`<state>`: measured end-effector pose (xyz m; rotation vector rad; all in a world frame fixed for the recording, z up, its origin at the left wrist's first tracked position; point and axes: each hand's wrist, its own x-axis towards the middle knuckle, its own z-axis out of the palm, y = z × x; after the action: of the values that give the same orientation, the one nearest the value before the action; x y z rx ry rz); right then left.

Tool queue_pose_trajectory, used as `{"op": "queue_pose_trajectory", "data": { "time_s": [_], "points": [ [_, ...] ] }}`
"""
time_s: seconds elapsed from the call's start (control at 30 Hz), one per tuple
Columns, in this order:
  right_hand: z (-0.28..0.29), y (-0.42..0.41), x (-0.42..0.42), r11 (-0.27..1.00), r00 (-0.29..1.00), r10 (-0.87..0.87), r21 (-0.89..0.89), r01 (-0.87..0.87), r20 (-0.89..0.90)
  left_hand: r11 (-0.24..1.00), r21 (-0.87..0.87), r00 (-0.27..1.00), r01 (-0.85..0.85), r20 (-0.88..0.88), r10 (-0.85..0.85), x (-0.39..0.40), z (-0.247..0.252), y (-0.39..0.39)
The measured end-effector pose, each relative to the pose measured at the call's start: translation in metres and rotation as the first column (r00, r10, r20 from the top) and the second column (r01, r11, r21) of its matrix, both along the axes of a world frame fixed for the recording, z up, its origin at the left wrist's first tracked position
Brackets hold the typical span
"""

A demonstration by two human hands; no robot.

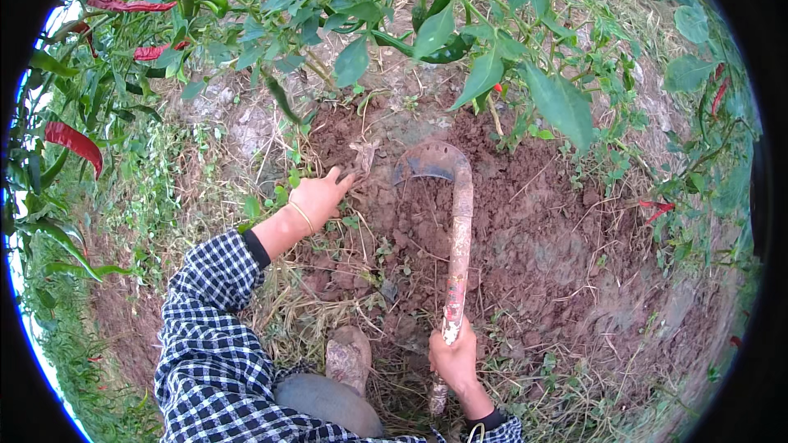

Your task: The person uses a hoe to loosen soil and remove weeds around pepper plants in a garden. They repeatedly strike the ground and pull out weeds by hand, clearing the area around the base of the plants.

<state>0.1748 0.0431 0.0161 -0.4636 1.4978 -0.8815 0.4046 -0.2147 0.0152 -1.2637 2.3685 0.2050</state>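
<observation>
My right hand [454, 354] grips the worn, mottled wooden handle of a short-handled hoe [462, 227]. The hoe's neck bends left at the far end, and its dirt-covered metal blade [428, 163] rests at the reddish-brown loosened soil [517, 221]. My left hand [323, 197] reaches to the ground left of the blade, fingers pointing down at a pale brown, crumpled scrap [365, 157], perhaps dry plant matter. Whether the fingers pinch anything is hard to make out. Small green weeds [283, 194] grow beside this hand.
Chili pepper plants [431, 31] lean over the far side, with green peppers hanging low. Red chilies [74, 144] hang at the left, and another plant [689, 160] stands at the right. My muddy boot [348, 357] and knee [329, 403] are near the bottom. Dry grass [295, 295] lies between.
</observation>
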Motion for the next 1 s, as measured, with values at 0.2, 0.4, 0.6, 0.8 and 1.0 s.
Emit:
{"op": "queue_pose_trajectory", "data": {
  "time_s": [0.2, 0.4, 0.6, 0.8, 1.0],
  "points": [
    [0.018, -0.018, 0.007, 1.0, 0.995, -0.005, -0.009, 0.005, 0.097, 0.996, -0.078, 0.999, -0.041, -0.023, 0.039, 0.04, 0.026, 0.008],
    [0.018, -0.039, 0.008, 0.991, 0.986, -0.024, -0.129, 0.045, 0.162, 0.825, -0.224, 0.841, -0.519, 0.04, 0.54, 0.164, 0.084, 0.03],
    [-0.017, -0.043, 0.041, 0.995, 0.959, 0.082, -0.077, -0.063, 0.272, 0.529, -0.173, 0.52, -0.831, -0.581, 0.627, 0.243, 0.098, 0.043],
    [-0.014, 0.025, 0.033, 0.862, 0.855, 0.478, 0.08, -0.501, 0.203, 0.84, -0.138, 0.65, -0.524, -0.703, 0.29, 0.065, 0.111, 0.009],
    [-0.023, 0.056, 0.032, 0.862, 0.859, 0.503, 0.007, -0.506, 0.097, 0.984, -0.108, 0.887, -0.14, -0.455, 0.076, -0.024, 0.03, -0.033]
  ]
}}
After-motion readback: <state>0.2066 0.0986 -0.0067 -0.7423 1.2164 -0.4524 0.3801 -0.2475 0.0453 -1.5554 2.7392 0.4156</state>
